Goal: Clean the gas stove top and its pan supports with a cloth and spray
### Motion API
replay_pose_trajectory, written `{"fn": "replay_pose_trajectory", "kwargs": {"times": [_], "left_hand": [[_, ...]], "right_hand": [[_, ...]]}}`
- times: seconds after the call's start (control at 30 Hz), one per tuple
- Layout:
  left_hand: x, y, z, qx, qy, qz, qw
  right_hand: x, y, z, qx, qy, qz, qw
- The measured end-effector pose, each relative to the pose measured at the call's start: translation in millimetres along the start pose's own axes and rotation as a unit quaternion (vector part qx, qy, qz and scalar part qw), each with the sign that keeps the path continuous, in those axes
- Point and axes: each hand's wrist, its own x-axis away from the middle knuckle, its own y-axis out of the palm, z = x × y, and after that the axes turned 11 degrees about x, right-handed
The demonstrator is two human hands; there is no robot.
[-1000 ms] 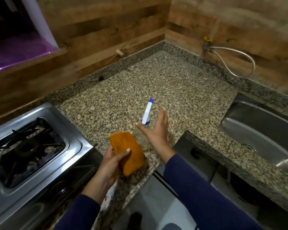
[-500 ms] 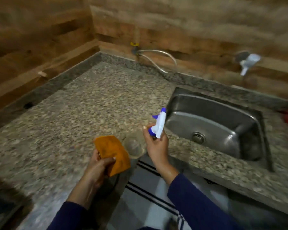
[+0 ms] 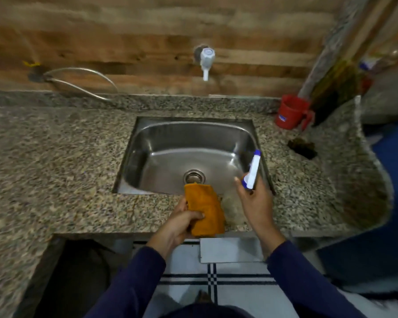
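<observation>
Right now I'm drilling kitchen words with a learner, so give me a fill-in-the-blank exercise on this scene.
1. The left hand grips an ____ cloth.
2. The right hand holds the ____ bottle.
3. The red mug stands to the ____ of the sink.
4. The white tap is on the ____ wall.
Missing words: orange; spray; right; wooden.

We held the cloth [image 3: 205,210] left of the spray bottle [image 3: 253,171] before the sink [image 3: 170,143] set in the counter [image 3: 55,157], the tap [image 3: 206,60] behind it, the mug [image 3: 291,111] to its right.
</observation>
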Motion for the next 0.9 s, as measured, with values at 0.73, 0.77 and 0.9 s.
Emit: {"fn": "replay_pose_trajectory", "kwargs": {"times": [0.73, 0.77, 0.9], "left_hand": [[-13, -14, -34, -0.685, 0.218, 0.05, 0.694], [-16, -15, -39, -0.7, 0.149, 0.021, 0.698], [-12, -10, -43, -0.71, 0.082, 0.019, 0.699]], "right_hand": [[2, 19, 41, -0.013, -0.08, -0.017, 0.997], [-1, 20, 45, -0.009, -0.087, -0.022, 0.996], [-3, 16, 53, 0.024, -0.098, -0.043, 0.994]]}}
